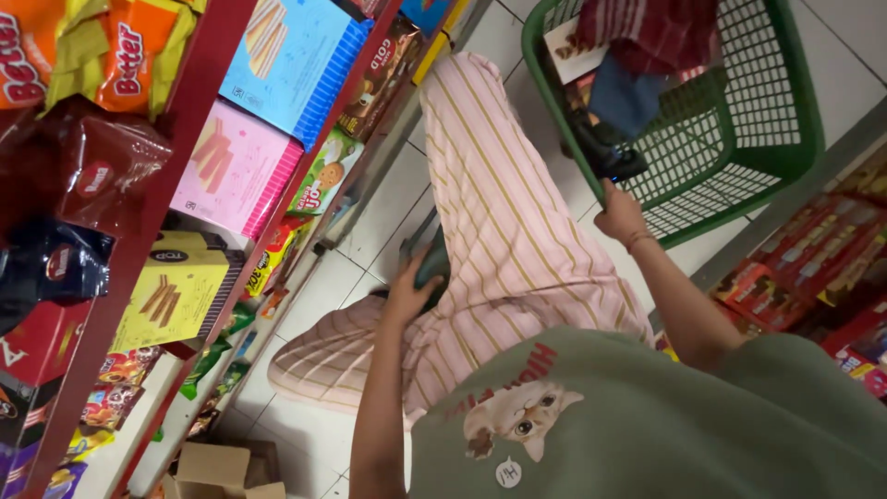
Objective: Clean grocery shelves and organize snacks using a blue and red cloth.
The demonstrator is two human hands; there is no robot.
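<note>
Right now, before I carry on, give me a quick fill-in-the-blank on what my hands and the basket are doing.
1. The right hand grips the rim of the ____ basket.
2. The left hand holds a dark pack against the ____ trousers.
3. The snack shelves have ____ edges.
4. The basket stands on the tiled ____.

Missing words: green; striped; red; floor

The left hand (407, 294) hides most of a dark packet (431, 263); its kind is unreadable.
</note>
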